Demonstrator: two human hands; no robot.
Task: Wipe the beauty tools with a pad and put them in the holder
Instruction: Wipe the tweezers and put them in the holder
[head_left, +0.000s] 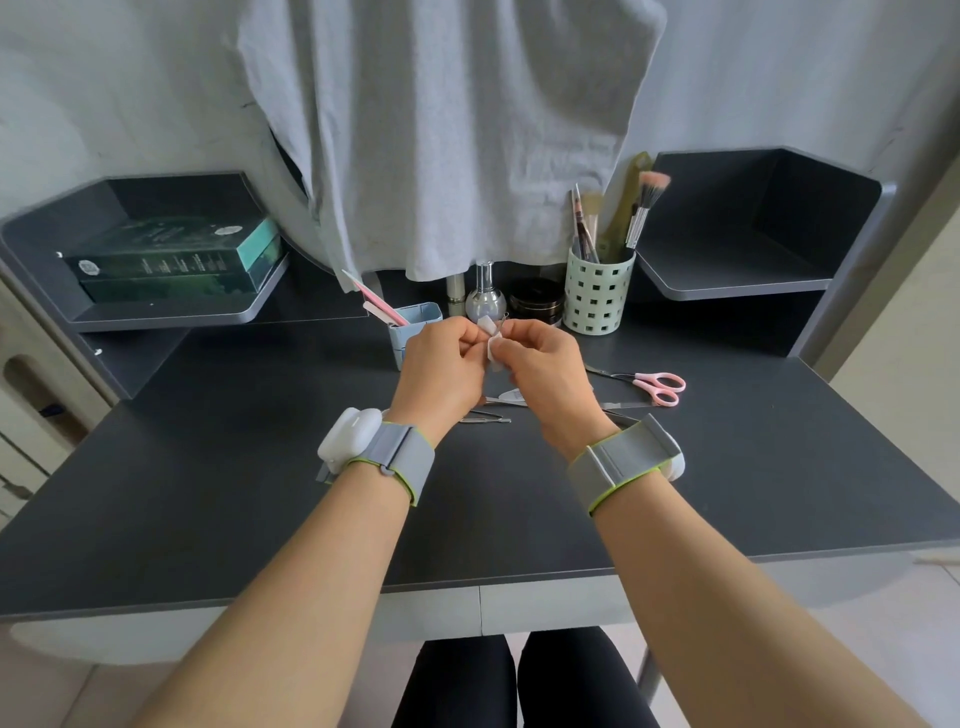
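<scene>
Wiping step: I am rubbing a small metal tool (502, 323) with the white pad (491, 340), both held up over the middle of the table (260, 493).
Left hand (441, 364): my fingers curl in and pinch the pad's upper fold, the grip narrow, knuckles toward the camera.
Right hand (545, 369): my fingers curl round the lower part of the pad and, I think, the tool's shaft; the tool is mostly hidden, so I cannot tell exactly where I hold it.
Tool in hand: only a thin wire-like tip shows above the pad, between my two thumbs.
Hand pose: both wrists are raised off the table, forearms converging, the hands touching at the pad.
Holder: the blue holder (415, 322) stands just beyond my left hand and already carries a pink file (375, 297).
Tools waiting: the pink scissors (655, 385) lie to the right, and slim metal tools (485, 417) lie on the table under my hands.
Green cup (595, 293): it holds brushes, behind and to the right.
Progress: I judge the task part done, several tools not yet wiped.
Next move: it calls for freeing the tool from the pad, then reaching forward and left to drop it upright into the blue holder.
</scene>
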